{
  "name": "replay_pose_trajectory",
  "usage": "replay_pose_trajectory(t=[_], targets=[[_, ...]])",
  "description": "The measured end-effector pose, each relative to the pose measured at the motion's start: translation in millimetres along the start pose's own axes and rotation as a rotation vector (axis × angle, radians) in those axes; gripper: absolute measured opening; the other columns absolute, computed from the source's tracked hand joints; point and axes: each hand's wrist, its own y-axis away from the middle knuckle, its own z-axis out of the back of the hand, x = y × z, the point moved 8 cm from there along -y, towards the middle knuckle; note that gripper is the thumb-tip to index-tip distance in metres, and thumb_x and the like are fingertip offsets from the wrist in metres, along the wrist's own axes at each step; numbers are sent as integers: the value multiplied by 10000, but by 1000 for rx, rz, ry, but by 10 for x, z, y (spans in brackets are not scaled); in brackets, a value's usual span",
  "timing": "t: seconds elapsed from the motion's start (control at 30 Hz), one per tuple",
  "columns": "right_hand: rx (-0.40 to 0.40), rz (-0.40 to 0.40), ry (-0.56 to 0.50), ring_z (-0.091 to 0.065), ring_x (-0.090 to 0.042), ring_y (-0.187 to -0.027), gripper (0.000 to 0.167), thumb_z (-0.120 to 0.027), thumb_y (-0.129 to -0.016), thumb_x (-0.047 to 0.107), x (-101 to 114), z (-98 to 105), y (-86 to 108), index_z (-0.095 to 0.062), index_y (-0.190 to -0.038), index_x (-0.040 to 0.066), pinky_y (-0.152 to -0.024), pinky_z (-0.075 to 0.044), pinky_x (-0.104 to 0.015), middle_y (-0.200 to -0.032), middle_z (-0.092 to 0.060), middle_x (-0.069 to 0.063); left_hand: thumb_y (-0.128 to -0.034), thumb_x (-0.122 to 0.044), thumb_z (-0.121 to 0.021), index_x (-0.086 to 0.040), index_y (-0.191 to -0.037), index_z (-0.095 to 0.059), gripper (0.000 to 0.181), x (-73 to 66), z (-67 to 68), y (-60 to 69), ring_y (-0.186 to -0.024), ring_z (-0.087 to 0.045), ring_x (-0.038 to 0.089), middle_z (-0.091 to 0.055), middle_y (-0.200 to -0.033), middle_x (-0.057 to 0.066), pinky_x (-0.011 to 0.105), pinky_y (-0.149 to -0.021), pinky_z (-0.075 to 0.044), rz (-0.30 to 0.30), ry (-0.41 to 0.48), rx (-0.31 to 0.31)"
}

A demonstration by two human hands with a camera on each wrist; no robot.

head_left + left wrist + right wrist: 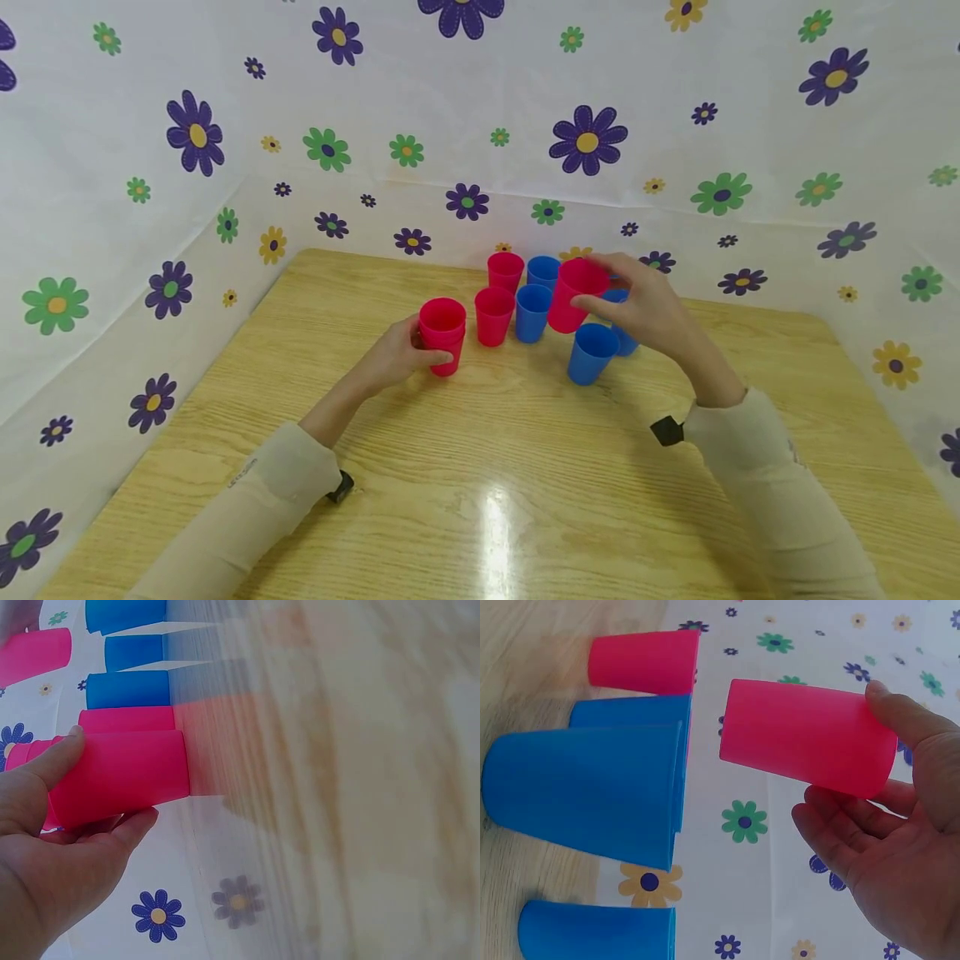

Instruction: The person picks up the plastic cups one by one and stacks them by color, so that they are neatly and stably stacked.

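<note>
My left hand [401,354] grips a stack of nested pink cups [442,342], which stands on the table; in the left wrist view the thumb and fingers [139,825] lie on either side of the stack [127,776]. Raised above the blue cups, a single pink cup [576,292] is pinched at its rim by my right hand [648,304]. The right wrist view shows this cup [802,735] off the table, between thumb and fingers. Next to the stack stands a pink cup [494,318], with another pink cup [505,271] behind it.
Several blue cups stand right of the pink ones, among them one in front [592,357] and one beside the pink cup [532,315]. The wooden table [480,450] meets a flower-patterned cloth [450,108] at the back and sides.
</note>
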Motion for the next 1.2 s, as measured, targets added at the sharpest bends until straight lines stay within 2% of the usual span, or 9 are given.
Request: replay_pose_trajectory(t=[0.13,0.27,0.33,0.43,0.57,0.77,1.0,1.2], targets=[[6,22,6,-578,-323,-1227,636,-785,-941,212,97,-30,21,-522,-1491,31,-1015,-522,-497,-1406,-586,-158,-939,-117,-767,-25,-1441,-495,578,-6,1,9,-1210,-568,326,-601,-1358,148,446,-1054,-494,-4,0,0],[19,46,-8,-611,-301,-1168,611,-781,-945,208,185,-72,42,-537,-1479,40,-942,-545,-312,-1350,-614,-142,-941,-118,-765,-22,-1441,-493,577,-8,0,15,-1211,-566,329,-598,-1361,150,448,-1053,-494,-6,-3,0],[23,54,-15,-630,-300,-1141,602,-783,-943,207,223,-98,54,-547,-1470,35,-897,-546,-277,-1338,-624,-139,-942,-118,-764,-22,-1442,-492,577,-5,1,14,-1211,-566,328,-598,-1362,150,448,-1055,-492,-3,-7,-1],[33,60,-27,-642,-311,-1118,603,-792,-934,200,270,-145,70,-555,-1460,25,-882,-573,-364,-1332,-632,-146,-941,-110,-764,-17,-1440,-493,576,-4,4,13,-1207,-570,332,-600,-1359,155,453,-1058,-490,4,-5,-3],[45,66,-53,-624,-317,-1146,616,-807,-918,167,314,-225,60,-552,-1453,-1,-928,-568,-497,-1361,-618,-160,-943,-106,-759,-2,-1439,-489,574,-9,3,17,-1203,-574,338,-601,-1357,166,454,-1058,-491,1,1,1],[65,89,-63,-623,-303,-1152,627,-827,-898,166,397,-349,13,-563,-1435,-21,-968,-554,-491,-1337,-632,-157,-947,-105,-751,10,-1441,-485,573,-14,-5,13,-1200,-580,335,-601,-1358,172,434,-1051,-499,-14,-2,7],[82,147,-90,-633,-264,-1108,603,-828,-897,169,542,-442,-50,-583,-1419,-8,-950,-566,-462,-1261,-665,-120,-941,-95,-760,-4,-1439,-493,572,-17,-3,18,-1206,-580,338,-605,-1357,164,456,-1057,-494,-5,12,4],[78,162,-85,-618,-261,-1136,633,-827,-902,209,639,-460,-111,-568,-1442,3,-948,-552,-454,-1324,-650,-115,-939,-97,-763,-17,-1439,-496,572,-11,-7,11,-1213,-576,330,-604,-1362,152,452,-1057,-495,1,7,2]])
